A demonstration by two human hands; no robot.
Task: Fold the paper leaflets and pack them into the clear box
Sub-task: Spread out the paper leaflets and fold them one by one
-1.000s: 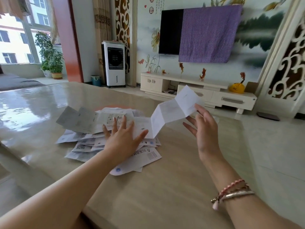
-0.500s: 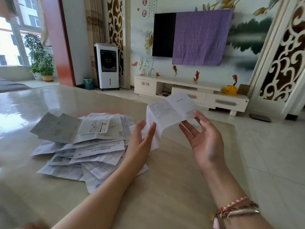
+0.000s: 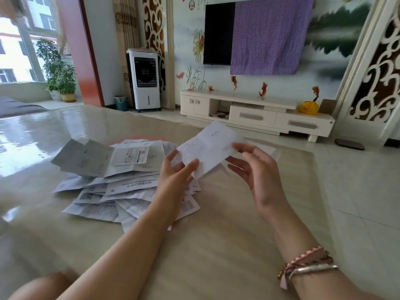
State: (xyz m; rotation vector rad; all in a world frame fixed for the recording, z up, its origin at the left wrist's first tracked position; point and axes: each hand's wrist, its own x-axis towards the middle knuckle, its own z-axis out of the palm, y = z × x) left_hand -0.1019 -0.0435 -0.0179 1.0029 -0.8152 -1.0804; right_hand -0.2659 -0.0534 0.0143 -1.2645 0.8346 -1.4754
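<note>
L hand [image 3: 175, 174] + R hand [image 3: 257, 169] both pinching 1 leaflet [image 3: 208, 148] held above tabletop [image 3: 216, 245] | leaflet pile [image 3: 121, 178] at 9 o'clock of hands | clear box not seen

We find the leaflet [image 3: 207, 148] held above the table [image 3: 216, 245], between the left hand [image 3: 175, 176] and the right hand [image 3: 259, 174]. The leaflet pile [image 3: 112, 180] lies on the table to the left of the left hand, partly beneath it. The cabinet [image 3: 255, 113] stands beyond both hands.
</note>
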